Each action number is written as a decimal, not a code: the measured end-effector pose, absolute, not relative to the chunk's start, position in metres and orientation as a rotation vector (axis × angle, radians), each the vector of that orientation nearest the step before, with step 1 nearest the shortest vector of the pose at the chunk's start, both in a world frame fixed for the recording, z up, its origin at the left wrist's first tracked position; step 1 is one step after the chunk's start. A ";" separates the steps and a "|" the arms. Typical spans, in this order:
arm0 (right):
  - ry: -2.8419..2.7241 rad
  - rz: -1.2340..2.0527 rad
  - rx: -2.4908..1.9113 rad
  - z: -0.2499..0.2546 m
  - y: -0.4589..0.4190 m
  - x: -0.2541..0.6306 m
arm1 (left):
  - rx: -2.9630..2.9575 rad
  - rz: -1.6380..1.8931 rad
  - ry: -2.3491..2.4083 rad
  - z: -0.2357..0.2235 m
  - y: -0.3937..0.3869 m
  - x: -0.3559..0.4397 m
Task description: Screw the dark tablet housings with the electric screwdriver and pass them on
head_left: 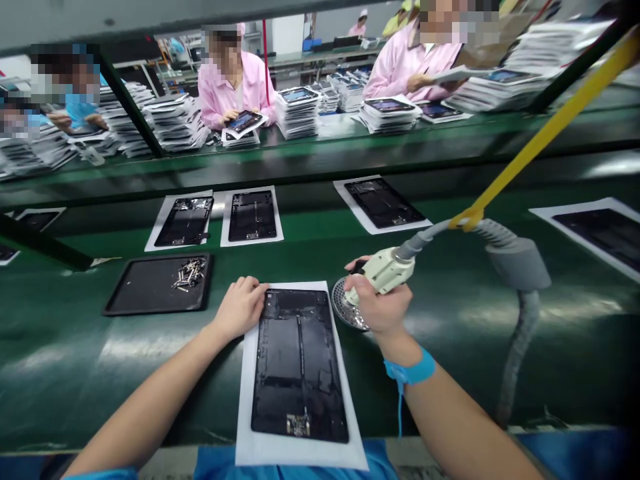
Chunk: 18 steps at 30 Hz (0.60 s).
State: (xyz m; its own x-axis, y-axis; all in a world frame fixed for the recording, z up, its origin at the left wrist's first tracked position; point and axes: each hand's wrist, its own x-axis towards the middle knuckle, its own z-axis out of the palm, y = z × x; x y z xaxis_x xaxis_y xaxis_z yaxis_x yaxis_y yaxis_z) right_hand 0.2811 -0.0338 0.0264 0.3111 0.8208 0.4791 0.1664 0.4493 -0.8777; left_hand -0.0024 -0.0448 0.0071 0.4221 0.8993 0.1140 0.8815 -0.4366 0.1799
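Right hand (384,308) grips pale corded tool (383,273); left hand (242,307) at corner of black panel (283,347) on white sheet (290,451).

No text, label, brand, number or sign can be read on anything in view.

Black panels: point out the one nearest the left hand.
The black panel nearest the camera: the left hand is at its upper-left corner; all others lie farther away.
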 end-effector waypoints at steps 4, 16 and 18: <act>-1.230 0.579 -1.038 0.020 -0.034 0.284 | 2.560 0.352 1.592 0.002 -0.039 -0.009; -1.282 0.632 -1.003 0.010 -0.037 0.283 | 2.309 0.656 1.443 -0.003 -0.032 -0.023; -1.264 0.622 -1.007 0.011 -0.037 0.282 | 2.315 0.666 1.442 -0.004 -0.032 -0.023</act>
State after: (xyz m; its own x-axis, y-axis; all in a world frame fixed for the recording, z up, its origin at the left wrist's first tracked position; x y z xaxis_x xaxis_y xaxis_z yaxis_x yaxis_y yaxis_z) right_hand 0.2819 -0.0374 0.0110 0.2325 0.8468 0.4785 0.1379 0.4583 -0.8780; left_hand -0.0230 -0.0321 -0.0040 0.3774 0.9015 0.2119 0.7459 -0.4315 0.5074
